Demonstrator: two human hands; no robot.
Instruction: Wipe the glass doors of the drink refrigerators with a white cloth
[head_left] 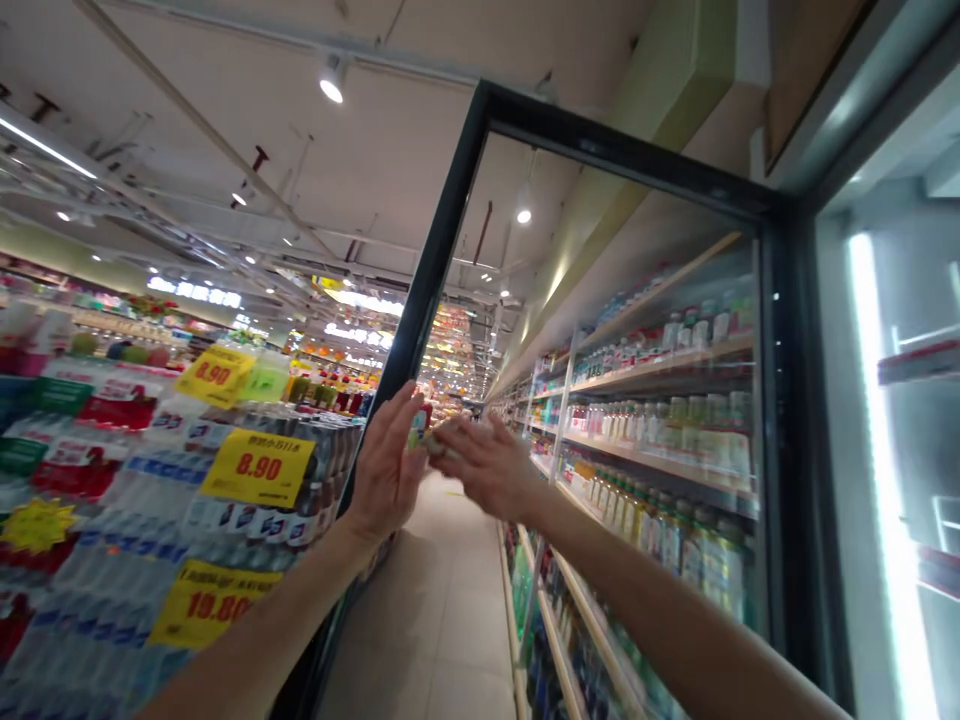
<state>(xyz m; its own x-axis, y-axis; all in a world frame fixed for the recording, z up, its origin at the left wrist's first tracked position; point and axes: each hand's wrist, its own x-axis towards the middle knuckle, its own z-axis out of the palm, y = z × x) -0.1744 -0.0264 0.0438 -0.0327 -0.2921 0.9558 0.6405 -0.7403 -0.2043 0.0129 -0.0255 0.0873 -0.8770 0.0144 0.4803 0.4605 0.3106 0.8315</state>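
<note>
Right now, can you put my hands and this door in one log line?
left hand: open, at edge of glass door; right hand: fingers toward left hand; glass door: open; contact: unclear

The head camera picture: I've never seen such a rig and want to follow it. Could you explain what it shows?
There's no machine here: a person wears the camera on their head, so you see roughly their own view. Their bare left hand is at the dark frame of a glass door, fingers extended. The right hand is close by; blur hides whether it holds anything. Shelved bottles appear on the right, and yellow price signs stand among stacked drinks on the left.
</note>
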